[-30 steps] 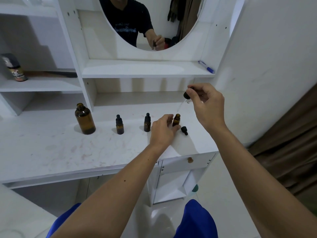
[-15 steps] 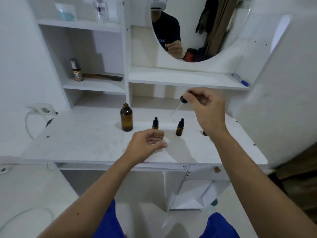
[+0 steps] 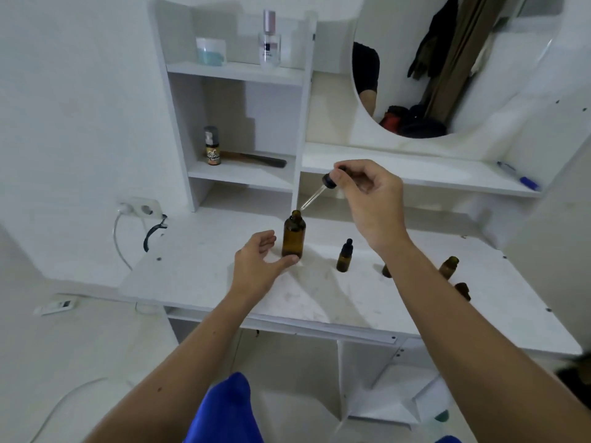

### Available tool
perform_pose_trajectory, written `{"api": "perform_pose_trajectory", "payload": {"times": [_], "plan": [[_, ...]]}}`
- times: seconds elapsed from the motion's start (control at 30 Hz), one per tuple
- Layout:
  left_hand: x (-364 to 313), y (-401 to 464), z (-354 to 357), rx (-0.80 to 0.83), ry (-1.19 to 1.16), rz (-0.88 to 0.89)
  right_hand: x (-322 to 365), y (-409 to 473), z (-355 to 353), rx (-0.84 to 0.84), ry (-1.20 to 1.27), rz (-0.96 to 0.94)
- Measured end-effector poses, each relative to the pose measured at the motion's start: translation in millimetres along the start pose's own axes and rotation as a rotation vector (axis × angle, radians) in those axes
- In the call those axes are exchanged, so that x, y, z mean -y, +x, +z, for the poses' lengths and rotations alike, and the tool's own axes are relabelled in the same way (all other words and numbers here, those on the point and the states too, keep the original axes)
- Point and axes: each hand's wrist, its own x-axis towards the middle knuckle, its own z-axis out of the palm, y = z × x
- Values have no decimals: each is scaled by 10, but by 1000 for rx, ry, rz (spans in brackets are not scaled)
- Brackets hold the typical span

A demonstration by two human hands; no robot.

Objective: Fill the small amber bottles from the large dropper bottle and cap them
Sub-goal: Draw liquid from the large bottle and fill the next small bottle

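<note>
The large amber bottle (image 3: pixel 293 235) stands open on the white vanity top (image 3: pixel 204 270). My right hand (image 3: pixel 372 199) pinches the black-bulbed glass dropper (image 3: pixel 316 194), tilted, with its tip just over the bottle's mouth. My left hand (image 3: pixel 257 265) curls around the bottle's base, thumb touching it, fingers apart. One capped small amber bottle (image 3: pixel 344 255) stands to the right. Another small bottle (image 3: pixel 386 270) is mostly hidden behind my right forearm. An uncapped small bottle (image 3: pixel 448 266) stands farther right, with a loose dark cap (image 3: pixel 463 290) in front of it.
Shelves behind hold a small labelled bottle (image 3: pixel 212 147), a comb (image 3: pixel 256 158), a jar (image 3: pixel 210 51) and a clear spray bottle (image 3: pixel 269 39). An oval mirror (image 3: pixel 441 65) hangs at the back right. A wall socket with cable (image 3: pixel 140 208) is at the left. A blue pen (image 3: pixel 518 175) lies on the right shelf.
My right hand carried the dropper left from the uncapped small bottle to the large bottle's mouth. My left hand left the small bottle and moved to the large bottle's base. The view swung left.
</note>
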Motion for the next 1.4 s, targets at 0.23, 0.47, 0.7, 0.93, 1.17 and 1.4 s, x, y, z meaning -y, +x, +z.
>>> {"api": "perform_pose_trajectory", "payload": {"times": [0.23,0.47,0.7,0.93,1.17,1.4], "plan": [[-3,163,109,8,-8,8,-66,54,188,81,-89,-25],[-2,217,130,7,-22,32,-175,114,351,120,-162,-28],[11,225,137,4,-27,27,-354,101,484,156,-244,38],[5,226,144,2,-20,22,-415,81,546,89,-224,91],[32,251,144,-5,-40,13,-462,68,605,64,-257,102],[37,251,154,-5,-48,11,-499,44,593,50,-191,153]]}}
